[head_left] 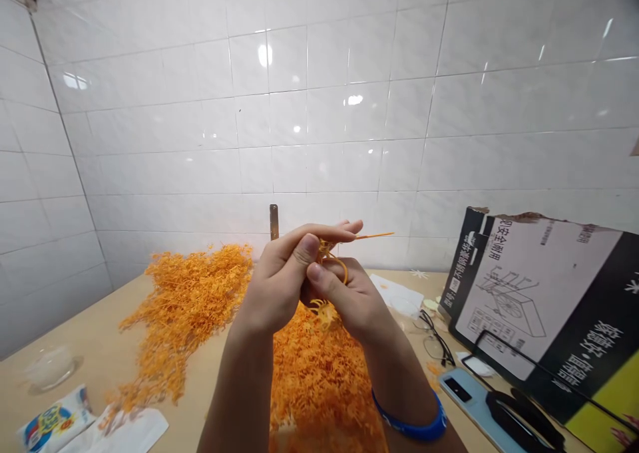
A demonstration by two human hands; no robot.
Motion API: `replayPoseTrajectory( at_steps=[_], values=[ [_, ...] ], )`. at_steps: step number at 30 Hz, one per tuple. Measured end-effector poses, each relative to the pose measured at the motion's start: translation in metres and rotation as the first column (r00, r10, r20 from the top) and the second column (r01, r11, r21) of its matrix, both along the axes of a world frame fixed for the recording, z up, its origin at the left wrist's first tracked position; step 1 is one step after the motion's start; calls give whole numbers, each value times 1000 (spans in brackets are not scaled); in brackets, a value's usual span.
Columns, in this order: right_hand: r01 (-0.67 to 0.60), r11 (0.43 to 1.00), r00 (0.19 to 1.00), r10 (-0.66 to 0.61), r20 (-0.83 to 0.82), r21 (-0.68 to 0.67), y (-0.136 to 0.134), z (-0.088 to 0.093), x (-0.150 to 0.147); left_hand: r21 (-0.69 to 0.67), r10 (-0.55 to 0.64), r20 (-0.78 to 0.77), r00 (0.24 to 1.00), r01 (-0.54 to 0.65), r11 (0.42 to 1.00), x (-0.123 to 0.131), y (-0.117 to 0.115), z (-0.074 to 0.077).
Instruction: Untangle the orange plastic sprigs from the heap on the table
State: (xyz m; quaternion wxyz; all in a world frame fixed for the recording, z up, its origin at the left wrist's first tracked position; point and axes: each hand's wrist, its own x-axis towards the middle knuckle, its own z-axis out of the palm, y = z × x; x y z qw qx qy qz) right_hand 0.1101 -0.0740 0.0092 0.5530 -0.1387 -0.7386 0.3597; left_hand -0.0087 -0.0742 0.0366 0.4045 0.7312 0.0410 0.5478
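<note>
My left hand (pixel 279 283) and my right hand (pixel 354 297) meet above the table, thumbs and fingers pinched together. Between them is an orange artificial flower piece (pixel 327 248) with thin curled petals, partly hidden by the fingers. Its thin orange stem (pixel 377 235) pokes out to the right past my left fingertips. An orange loop (pixel 344 267) bends over my right fingers. Below my right thumb hangs a yellow spiky petal piece (pixel 324 313), which the right hand seems to hold too. Directly under the hands lies a heap of loose orange plastic pieces (pixel 319 366).
Another orange heap (pixel 200 293) spreads at the left. A tissue pack (pixel 54 420), white paper (pixel 134 433) and a clear bowl (pixel 50 366) lie at front left. Right are eyeglasses (pixel 434 340), a light-blue phone (pixel 474 400) and a printed cardboard box (pixel 539 306). A tiled wall (pixel 324 120) stands behind.
</note>
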Motion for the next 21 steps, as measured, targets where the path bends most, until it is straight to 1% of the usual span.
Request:
replayPoseTrajectory(
  at_steps=[3, 5, 7, 8, 9, 10, 11, 13, 15, 18, 21],
  values=[
    [29, 997, 999, -26, -42, 69, 0, -1, 0, -94, -44, 104, 994, 54, 994, 4, 4, -2],
    [-35, 995, 999, 39, -38, 90, 3, -3, 2, -225, -53, 207, 977, 100, 969, 5, 7, -1],
    [-132, 987, 989, 137, -47, 89, 10, -6, 1, -399, -52, 316, 947, 182, 899, 5, 13, 2],
    [-157, 984, 984, 163, -70, 79, 13, -8, 0, -465, -36, 374, 927, 221, 857, 4, 16, 4],
    [-156, 986, 981, 161, -104, 61, 17, -9, -1, -506, -14, 423, 906, 249, 826, 4, 19, 5],
    [-134, 990, 981, 138, -136, 40, 21, -11, -3, -521, 13, 457, 889, 256, 814, 3, 22, 6],
    [-105, 994, 981, 106, -163, 20, 24, -12, -6, -517, 51, 485, 873, 239, 822, 3, 25, 7],
    [-64, 998, 978, 64, -197, 5, 29, -12, -10, -481, 132, 513, 848, 157, 862, 3, 30, 7],
    [-19, 1000, 967, 22, -256, 16, 31, -12, -13, -449, 177, 502, 847, 80, 890, 4, 34, 5],
    [80, 997, 932, -70, -355, 13, 33, -10, -16, -418, 175, 437, 882, 27, 908, 8, 36, 0],
    [127, 992, 918, -113, -379, 12, 36, -10, -18, -384, 191, 348, 918, -46, 922, 15, 34, -4]
  ],
)
